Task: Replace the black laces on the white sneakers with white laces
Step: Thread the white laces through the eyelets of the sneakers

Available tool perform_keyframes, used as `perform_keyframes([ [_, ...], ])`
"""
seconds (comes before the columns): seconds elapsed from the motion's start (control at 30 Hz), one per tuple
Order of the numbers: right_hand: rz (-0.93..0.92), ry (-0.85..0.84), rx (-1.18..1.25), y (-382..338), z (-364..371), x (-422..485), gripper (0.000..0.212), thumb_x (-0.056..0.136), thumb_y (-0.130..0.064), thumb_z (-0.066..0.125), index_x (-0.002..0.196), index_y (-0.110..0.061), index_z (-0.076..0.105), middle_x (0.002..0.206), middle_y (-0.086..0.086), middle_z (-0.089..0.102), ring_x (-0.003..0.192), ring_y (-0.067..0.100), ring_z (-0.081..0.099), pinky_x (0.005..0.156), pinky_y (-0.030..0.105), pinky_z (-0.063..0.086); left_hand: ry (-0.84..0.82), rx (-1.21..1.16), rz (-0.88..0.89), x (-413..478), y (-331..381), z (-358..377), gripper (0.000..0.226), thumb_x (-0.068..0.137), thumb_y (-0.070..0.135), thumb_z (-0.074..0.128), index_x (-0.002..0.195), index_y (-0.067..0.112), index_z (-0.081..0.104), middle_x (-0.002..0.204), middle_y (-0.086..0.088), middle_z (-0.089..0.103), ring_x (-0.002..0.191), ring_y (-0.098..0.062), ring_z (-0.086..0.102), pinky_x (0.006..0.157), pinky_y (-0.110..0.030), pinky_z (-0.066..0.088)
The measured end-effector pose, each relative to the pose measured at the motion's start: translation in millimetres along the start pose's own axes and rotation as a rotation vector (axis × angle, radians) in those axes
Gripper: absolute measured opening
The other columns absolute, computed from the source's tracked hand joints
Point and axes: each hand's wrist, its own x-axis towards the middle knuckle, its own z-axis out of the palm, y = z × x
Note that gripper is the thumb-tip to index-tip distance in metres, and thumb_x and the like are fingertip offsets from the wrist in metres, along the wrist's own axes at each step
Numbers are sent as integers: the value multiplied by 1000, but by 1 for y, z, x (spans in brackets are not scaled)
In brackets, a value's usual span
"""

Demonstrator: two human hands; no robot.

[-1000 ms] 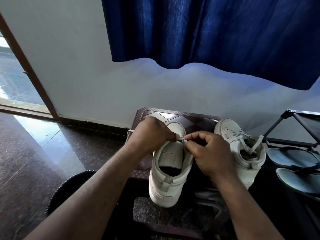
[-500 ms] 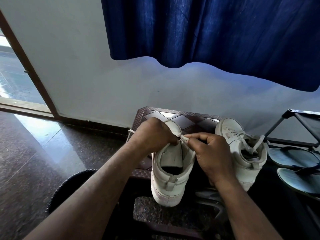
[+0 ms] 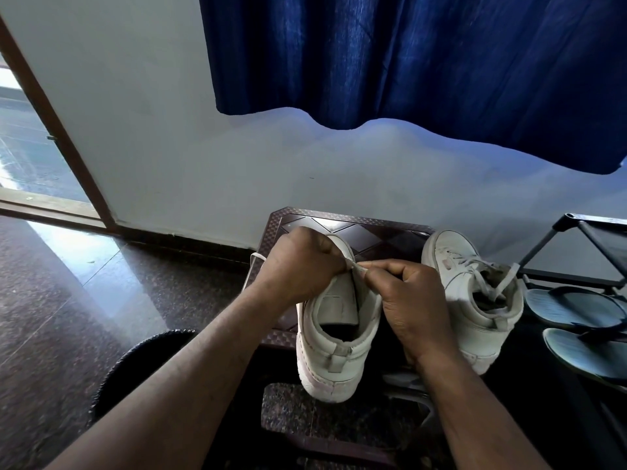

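A: Hands first. What's the left hand [image 3: 298, 262] doing?

B: Fingers curled over the front of the near sneaker [image 3: 336, 337], thumb and forefinger pinching the white lace [image 3: 353, 266]. Closed grip on the lace.

A: And the right hand [image 3: 403, 300]?

B: Same thing. It pinches the same lace just beside the left fingertips, above the tongue, with the other fingers curled in. The two hands almost touch.

A: Where does the rest of the lace run?

B: A loop of it shows left of the left hand, off the sneaker's side. Which eyelets it passes through is hidden by the hands.

A: Where's the shoe?

B: Heel toward the camera, toe toward the wall [image 3: 169, 130], on a dark brown stool [image 3: 281, 215]. The heel hangs past the stool's near edge.

A: The other sneaker [image 3: 471, 290]?

B: Right of the right hand, on the same stool, toe away too. It's laced in a pale lace with the ends loose over the opening. Neither hand touches it.

A: Background?

B: Blue curtain [image 3: 407, 62] above, two sandals [image 3: 576, 307] at the far right under a black rack [image 3: 593, 239], and a glossy dark floor [image 3: 68, 283].
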Motion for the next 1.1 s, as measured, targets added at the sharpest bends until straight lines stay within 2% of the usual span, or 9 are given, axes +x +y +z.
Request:
perform_keyframes([
  [0.1,115,-47,190,5,1,3,34,83,-49,72,85,-16,83,87,7,80,93,22,75,96,55,55,29,101,23,2,-2,0,16,83,37,79,74,23,79,73,5,74,77,-13,69,69,-31,55],
  [0.17,200,-81,339,10,3,7,28,90,-39,74,87,-12,83,93,13,79,100,36,74,101,58,54,31,131,39,3,-4,0,16,83,38,79,75,25,79,73,6,74,79,-13,68,69,-28,53],
  [0.23,211,-59,330,15,7,10,10,91,-12,73,84,-13,81,93,10,80,94,29,74,102,54,55,28,118,43,3,-6,0,15,84,41,79,75,29,79,73,8,74,80,-11,68,70,-27,54],
  [0.3,239,-68,317,17,13,12,19,88,-1,72,78,-16,77,89,5,79,83,19,70,92,47,58,24,112,42,3,-7,2,15,84,44,79,75,31,79,73,9,74,80,-11,69,73,-29,56],
  [0.47,99,50,122,16,14,29,22,97,-12,68,77,-19,70,74,-3,74,69,10,65,76,36,56,16,135,59,3,-8,1,14,85,43,79,74,33,78,74,14,73,79,-6,68,71,-24,50],
  [0.63,74,296,334,13,6,39,13,102,-19,64,94,-9,66,76,3,69,64,10,64,55,27,53,-6,136,92,1,-6,-1,12,87,38,77,79,30,80,78,15,74,85,-5,67,73,-22,47],
  [0.83,145,-2,73,23,20,21,25,88,-38,79,85,-14,77,82,-1,78,83,17,73,86,45,58,-2,156,87,1,-6,-1,13,87,32,72,76,29,78,73,13,72,81,-8,67,66,-22,44],
  [0.93,59,108,8,14,15,24,21,88,-31,81,77,-14,76,74,-4,76,73,13,71,79,38,58,-9,163,97,0,-5,-2,13,88,32,72,78,27,79,77,11,74,84,-9,67,72,-26,50],
  [1.1,45,421,431,3,6,34,25,93,-21,77,72,-14,64,53,-4,63,50,11,55,54,27,48,12,195,130,-2,-3,0,16,88,34,73,71,34,75,76,16,72,83,-6,66,72,-21,48],
])
